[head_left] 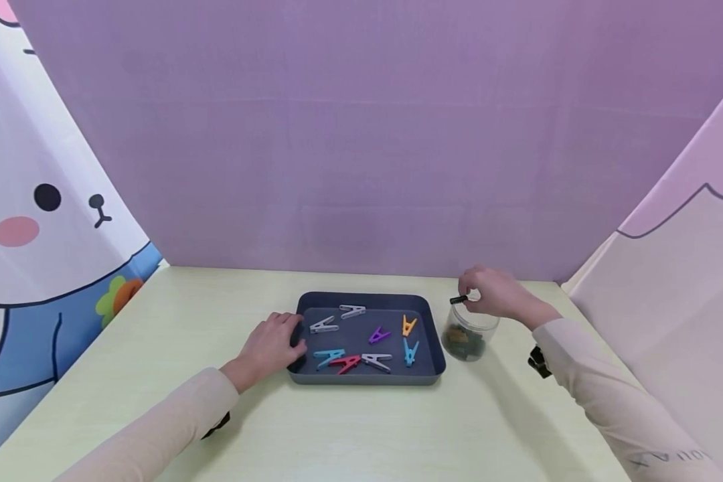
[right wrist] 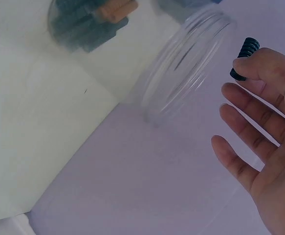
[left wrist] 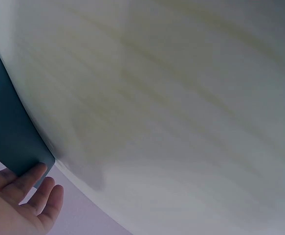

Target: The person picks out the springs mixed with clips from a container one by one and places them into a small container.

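On the pale desk [head_left: 361,428], a dark tray [head_left: 366,378] of coloured pegs, left hand [head_left: 271,345] resting open-fingered against its left rim. Beside it a clear jar [head_left: 468,335]; above its mouth, right hand [head_left: 494,294] pinching a dark peg [head_left: 458,299].

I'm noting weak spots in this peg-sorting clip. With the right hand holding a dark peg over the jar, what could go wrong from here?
1. The right hand pinches the dark green clothes peg by one end above the clear plastic jar; it could slip and miss the rim.
2. Nothing steadies the jar, so a knock might tip it.
3. The left hand only rests on the dark blue tray, which could slide.
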Available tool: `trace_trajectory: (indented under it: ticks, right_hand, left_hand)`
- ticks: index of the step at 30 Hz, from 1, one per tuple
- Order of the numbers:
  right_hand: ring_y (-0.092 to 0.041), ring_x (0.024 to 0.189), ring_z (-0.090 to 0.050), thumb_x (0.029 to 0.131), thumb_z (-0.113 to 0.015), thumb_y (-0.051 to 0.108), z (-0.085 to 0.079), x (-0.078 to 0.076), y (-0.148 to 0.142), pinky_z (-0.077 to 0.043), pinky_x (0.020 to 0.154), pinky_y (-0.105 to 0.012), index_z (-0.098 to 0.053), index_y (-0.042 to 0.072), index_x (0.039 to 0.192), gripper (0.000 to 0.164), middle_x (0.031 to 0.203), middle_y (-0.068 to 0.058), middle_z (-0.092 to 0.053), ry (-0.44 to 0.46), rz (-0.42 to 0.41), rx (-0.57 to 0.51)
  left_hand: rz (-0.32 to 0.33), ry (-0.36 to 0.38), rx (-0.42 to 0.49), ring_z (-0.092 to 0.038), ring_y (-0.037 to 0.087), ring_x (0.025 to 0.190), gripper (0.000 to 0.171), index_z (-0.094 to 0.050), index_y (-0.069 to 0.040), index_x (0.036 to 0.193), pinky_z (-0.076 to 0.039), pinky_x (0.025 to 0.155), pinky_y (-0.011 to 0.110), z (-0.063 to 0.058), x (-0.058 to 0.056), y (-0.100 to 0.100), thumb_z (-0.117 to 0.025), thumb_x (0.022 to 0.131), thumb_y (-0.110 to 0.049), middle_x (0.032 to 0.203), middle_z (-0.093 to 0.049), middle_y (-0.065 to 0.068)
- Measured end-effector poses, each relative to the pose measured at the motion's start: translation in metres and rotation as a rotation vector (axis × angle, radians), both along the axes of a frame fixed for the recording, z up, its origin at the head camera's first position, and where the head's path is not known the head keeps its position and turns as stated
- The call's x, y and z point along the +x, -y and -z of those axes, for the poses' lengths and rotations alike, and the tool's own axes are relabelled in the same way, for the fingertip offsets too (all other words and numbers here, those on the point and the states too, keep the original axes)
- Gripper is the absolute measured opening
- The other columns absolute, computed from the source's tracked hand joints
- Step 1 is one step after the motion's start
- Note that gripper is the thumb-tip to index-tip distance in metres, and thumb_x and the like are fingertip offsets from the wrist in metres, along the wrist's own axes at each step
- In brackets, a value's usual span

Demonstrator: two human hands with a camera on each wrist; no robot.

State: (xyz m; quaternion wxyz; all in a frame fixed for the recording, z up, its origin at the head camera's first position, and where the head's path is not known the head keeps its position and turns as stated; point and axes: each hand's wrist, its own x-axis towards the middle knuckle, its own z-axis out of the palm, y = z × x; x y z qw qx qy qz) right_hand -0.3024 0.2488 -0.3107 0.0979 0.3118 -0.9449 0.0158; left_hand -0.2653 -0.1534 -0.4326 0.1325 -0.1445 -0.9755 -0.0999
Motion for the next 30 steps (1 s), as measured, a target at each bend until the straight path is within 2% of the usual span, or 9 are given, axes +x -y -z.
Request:
trace_trajectory:
  ticks: [9, 17, 30]
  right_hand:
    - [-0.017, 0.076, -0.054, 0.068, -0.070, 0.010, 0.006, 0.000, -0.017, -0.044, 0.061, -0.034, -0.065, 0.014, 0.077, 0.011, 0.081, 0.002, -0.062, -0.012, -0.018, -0.029]
    - [-0.016, 0.073, -0.053, 0.067, -0.070, 0.008, 0.017, 0.001, -0.023, -0.044, 0.061, -0.031, -0.064, 0.012, 0.077, 0.012, 0.079, 0.002, -0.061, 0.026, -0.026, -0.028]
    - [-0.013, 0.075, -0.051, 0.068, -0.070, 0.010, 0.029, 0.001, -0.025, -0.043, 0.061, -0.031, -0.062, 0.015, 0.079, 0.014, 0.081, 0.002, -0.059, 0.059, 0.022, -0.039]
  left_hand:
    - [-0.004, 0.003, -0.005, -0.054, 0.029, 0.104, 0.047, -0.056, -0.006, 0.118, -0.048, 0.086, 0.043, 0.000, 0.001, -0.001, -0.060, 0.081, -0.035, 0.115, -0.061, 0.011]
    - [-0.004, 0.011, -0.005, -0.054, 0.029, 0.105, 0.048, -0.056, -0.006, 0.118, -0.048, 0.086, 0.043, -0.001, 0.001, 0.000, -0.060, 0.080, -0.034, 0.116, -0.060, 0.011]
    - [-0.005, -0.012, -0.003, -0.054, 0.028, 0.104, 0.046, -0.057, -0.006, 0.116, -0.048, 0.085, 0.043, 0.001, -0.001, 0.000, -0.060, 0.080, -0.034, 0.114, -0.061, 0.010]
